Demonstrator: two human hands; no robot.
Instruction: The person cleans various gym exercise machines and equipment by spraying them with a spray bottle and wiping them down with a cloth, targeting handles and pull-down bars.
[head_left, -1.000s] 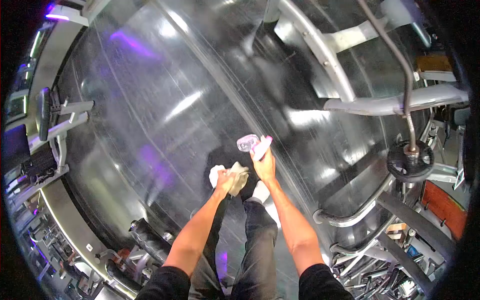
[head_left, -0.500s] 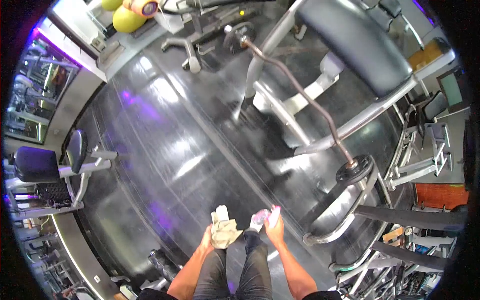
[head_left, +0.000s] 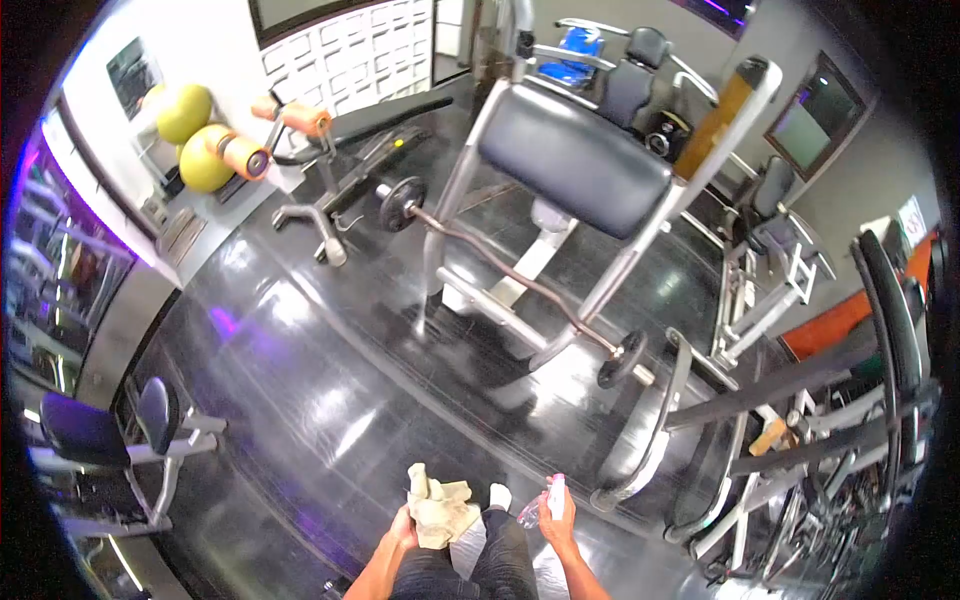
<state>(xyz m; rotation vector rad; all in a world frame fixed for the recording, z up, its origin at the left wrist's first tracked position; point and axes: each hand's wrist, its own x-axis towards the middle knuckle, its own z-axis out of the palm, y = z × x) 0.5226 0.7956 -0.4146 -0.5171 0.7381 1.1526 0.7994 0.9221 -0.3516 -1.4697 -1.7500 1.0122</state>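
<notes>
My left hand is closed on a crumpled beige cloth, which hangs in front of my legs. In my right hand is a small bottle with a clear body and a white and pink top; its exact kind is hard to make out. The two hands are apart, low in the view. A bench with a black pad stands ahead of me, and a curved barbell rests across its near side, beyond the reach of both hands.
Black rubber floor lies between me and the bench. Yellow exercise balls and a machine with orange rollers are at the back left. A purple padded seat stands left. Metal frames crowd the right.
My view has tilted up and turned, so the bench and barbell appear lower and further left, and more of the back wall shows. Both hands keep hold of the cloth and the bottle.
</notes>
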